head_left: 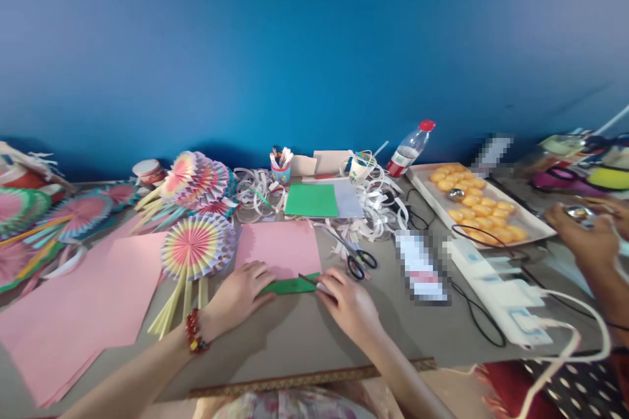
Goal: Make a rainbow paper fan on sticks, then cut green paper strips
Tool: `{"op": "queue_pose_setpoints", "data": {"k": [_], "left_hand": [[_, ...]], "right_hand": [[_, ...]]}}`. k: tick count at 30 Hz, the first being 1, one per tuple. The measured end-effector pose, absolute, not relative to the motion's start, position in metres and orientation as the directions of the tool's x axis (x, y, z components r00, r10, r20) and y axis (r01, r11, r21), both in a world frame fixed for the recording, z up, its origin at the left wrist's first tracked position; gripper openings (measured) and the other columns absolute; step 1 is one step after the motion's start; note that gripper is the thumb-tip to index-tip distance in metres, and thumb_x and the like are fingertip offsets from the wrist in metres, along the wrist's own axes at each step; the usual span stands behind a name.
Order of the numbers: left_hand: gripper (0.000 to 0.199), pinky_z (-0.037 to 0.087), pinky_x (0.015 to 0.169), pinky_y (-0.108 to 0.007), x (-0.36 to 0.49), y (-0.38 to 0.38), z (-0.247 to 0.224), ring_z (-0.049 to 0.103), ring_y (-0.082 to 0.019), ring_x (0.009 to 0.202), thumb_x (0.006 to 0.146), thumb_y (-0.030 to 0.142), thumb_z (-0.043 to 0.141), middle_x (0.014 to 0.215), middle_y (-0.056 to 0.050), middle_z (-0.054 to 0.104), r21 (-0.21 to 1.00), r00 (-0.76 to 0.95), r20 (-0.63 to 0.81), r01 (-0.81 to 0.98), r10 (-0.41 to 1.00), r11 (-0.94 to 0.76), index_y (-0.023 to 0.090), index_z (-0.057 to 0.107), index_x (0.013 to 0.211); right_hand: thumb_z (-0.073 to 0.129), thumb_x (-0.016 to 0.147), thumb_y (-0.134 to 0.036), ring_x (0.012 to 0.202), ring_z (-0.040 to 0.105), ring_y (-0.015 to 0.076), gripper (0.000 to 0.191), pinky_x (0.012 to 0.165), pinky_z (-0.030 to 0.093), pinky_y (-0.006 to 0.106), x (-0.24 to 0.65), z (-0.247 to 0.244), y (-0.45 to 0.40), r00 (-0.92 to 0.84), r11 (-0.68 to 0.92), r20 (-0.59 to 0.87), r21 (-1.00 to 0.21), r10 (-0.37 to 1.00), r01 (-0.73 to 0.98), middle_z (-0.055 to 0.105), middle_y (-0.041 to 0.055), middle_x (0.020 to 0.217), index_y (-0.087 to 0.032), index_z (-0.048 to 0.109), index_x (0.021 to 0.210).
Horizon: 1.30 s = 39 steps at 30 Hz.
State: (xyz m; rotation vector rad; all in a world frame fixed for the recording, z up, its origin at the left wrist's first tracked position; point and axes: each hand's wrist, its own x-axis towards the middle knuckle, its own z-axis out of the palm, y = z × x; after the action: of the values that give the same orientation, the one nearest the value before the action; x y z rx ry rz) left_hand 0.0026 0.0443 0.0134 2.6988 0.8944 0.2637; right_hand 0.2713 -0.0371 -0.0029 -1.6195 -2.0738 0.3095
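A narrow folded strip of green paper [289, 286] lies across the near edge of a pink sheet [278, 245]. My left hand [240, 294] rests flat on the strip's left end, fingers stretched out. At the other end my right hand [351, 306] is closed around a slim, dark-tipped tool [306, 279], whose tip lies over the green paper. Its exact kind is too small to tell, and its rear part is hidden by my fingers. Black-handled scissors [356, 262] lie just beyond my right hand. A green square sheet [311, 200] lies farther back.
Pleated paper fans [196, 245] and pink sheets [93, 301] are at left. Paper scraps [381, 200], a pen cup [281, 167] and a bottle [410, 149] stand behind. At right are a tray [538, 226], a power strip [496, 294] with cables, and another person's hands [590, 239].
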Motion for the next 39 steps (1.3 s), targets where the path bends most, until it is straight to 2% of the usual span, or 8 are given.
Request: {"op": "queue_pose_setpoints", "data": {"k": [4,8,15,20,25,31,35,39], "left_hand": [[0.025,0.049,0.082,-0.035,0.003,0.046,0.011,0.059,-0.022,0.093,0.1,0.036,0.047,0.099,-0.007,0.063,0.305,0.802,0.1,0.539,0.59,-0.785,0.019,0.065,0.104],[0.026,0.048,0.087,-0.036,-0.001,0.051,0.01,0.06,-0.022,0.097,0.101,0.034,0.045,0.1,-0.007,0.066,0.289,0.815,0.13,0.513,0.564,-0.808,0.02,0.065,0.106],[0.028,0.048,0.085,-0.033,-0.004,0.055,0.013,0.062,-0.019,0.094,0.102,0.025,0.039,0.098,-0.006,0.068,0.262,0.816,0.139,0.516,0.561,-0.815,0.02,0.066,0.103],[0.027,0.048,0.088,-0.034,-0.003,0.051,0.012,0.063,-0.02,0.095,0.101,0.023,0.04,0.1,-0.006,0.069,0.307,0.76,0.151,0.571,0.632,-0.761,0.021,0.067,0.105],[0.025,0.05,0.087,-0.034,-0.003,0.047,0.009,0.062,-0.02,0.097,0.097,0.021,0.047,0.109,-0.006,0.065,0.34,0.711,0.17,0.608,0.683,-0.718,0.023,0.064,0.117],[0.025,0.045,0.097,-0.04,0.007,0.031,0.007,0.051,-0.025,0.116,0.095,0.021,0.053,0.124,-0.008,0.058,0.236,0.753,0.251,0.562,0.609,-0.793,0.024,0.063,0.118],[0.021,0.045,0.093,-0.041,0.015,0.022,0.007,0.053,-0.025,0.109,0.096,0.03,0.055,0.117,-0.009,0.061,0.192,0.784,0.238,0.541,0.573,-0.819,0.022,0.065,0.114],[0.018,0.045,0.085,-0.037,0.022,0.021,0.005,0.055,-0.023,0.097,0.097,0.027,0.053,0.101,-0.008,0.063,0.168,0.775,0.247,0.557,0.582,-0.813,0.018,0.065,0.108]], "right_hand": [[0.048,0.098,-0.022,0.082,0.066,0.0165,0.019,0.069,0.045,0.023,0.273,-0.004,-0.033,-0.203,0.28,0.207,-0.474,0.957,0.835,0.066,0.0055,0.094,-0.02,0.066,0.093],[0.045,0.099,-0.025,0.07,0.062,0.0133,0.028,0.063,0.042,0.022,0.277,-0.003,-0.033,-0.21,0.28,0.195,-0.485,0.958,0.828,0.063,0.0028,0.082,-0.02,0.061,0.078],[0.047,0.096,-0.026,0.064,0.056,0.0114,0.029,0.06,0.037,0.02,0.287,-0.002,-0.037,-0.195,0.266,0.19,-0.506,0.962,0.82,0.056,-0.0002,0.075,-0.02,0.052,0.068],[0.051,0.092,-0.029,0.059,0.053,0.0109,0.031,0.056,0.033,0.02,0.294,-0.003,-0.041,-0.185,0.249,0.173,-0.504,0.967,0.827,0.051,-0.0022,0.068,-0.021,0.045,0.063],[0.053,0.09,-0.03,0.056,0.049,0.0115,0.032,0.055,0.03,0.021,0.295,-0.008,-0.041,-0.135,0.201,0.166,-0.498,0.977,0.844,0.05,-0.0024,0.066,-0.021,0.041,0.062],[0.053,0.089,-0.032,0.061,0.051,0.0135,0.03,0.058,0.032,0.022,0.294,-0.011,-0.043,-0.09,0.162,0.164,-0.509,0.982,0.845,0.053,-0.0014,0.069,-0.022,0.041,0.064],[0.052,0.089,-0.032,0.064,0.053,0.0141,0.026,0.06,0.034,0.022,0.293,-0.011,-0.048,-0.083,0.154,0.157,-0.526,0.984,0.837,0.055,-0.0008,0.072,-0.022,0.044,0.067],[0.052,0.089,-0.032,0.064,0.054,0.0147,0.025,0.06,0.035,0.023,0.292,-0.012,-0.047,-0.08,0.152,0.155,-0.541,0.985,0.827,0.056,-0.0005,0.071,-0.021,0.047,0.067]]}}
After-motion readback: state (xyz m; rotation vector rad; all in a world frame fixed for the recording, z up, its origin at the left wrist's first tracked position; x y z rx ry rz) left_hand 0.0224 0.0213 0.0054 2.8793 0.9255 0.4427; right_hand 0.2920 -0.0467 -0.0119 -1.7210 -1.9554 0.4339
